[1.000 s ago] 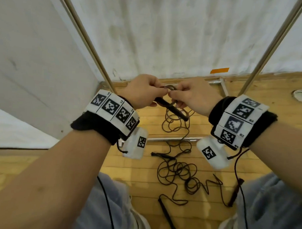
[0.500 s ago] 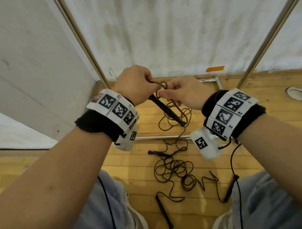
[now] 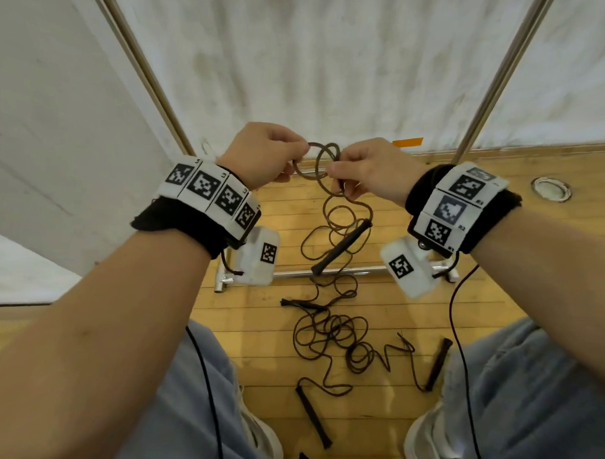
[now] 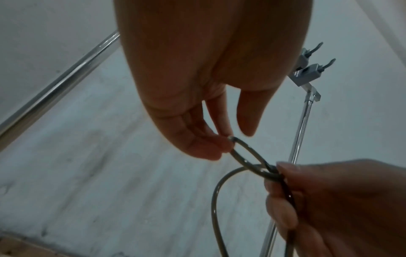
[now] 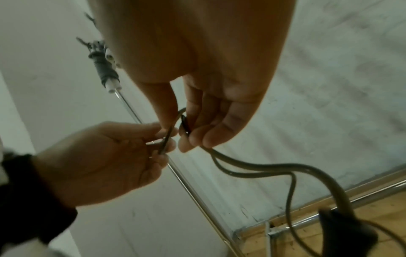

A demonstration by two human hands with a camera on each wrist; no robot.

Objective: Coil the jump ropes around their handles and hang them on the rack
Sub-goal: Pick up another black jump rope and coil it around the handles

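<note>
Both hands are raised in front of the wall with a dark jump rope [image 3: 320,161] looped between them. My left hand [image 3: 295,160] pinches one small loop [image 4: 248,160] with thumb and fingertips. A second loop beside it is pinched by my right hand [image 3: 334,173], and the rope [image 5: 252,167] trails down from its fingers. One black handle [image 3: 341,246] of this rope dangles below the hands, tilted, among hanging coils. The rack's hooks [image 4: 307,69] sit on a metal post above the hands.
More rope lies tangled on the wooden floor [image 3: 328,333] with loose black handles [image 3: 313,417] [image 3: 438,363] near my feet. The rack's slanted poles [image 3: 138,69] [image 3: 498,74] rise on both sides, and its base bar [image 3: 327,273] crosses the floor. A round metal floor fitting [image 3: 551,189] lies at the right.
The black handle that sat between my hands now hangs free below them. Both hands have risen slightly and now hold open rope loops instead.
</note>
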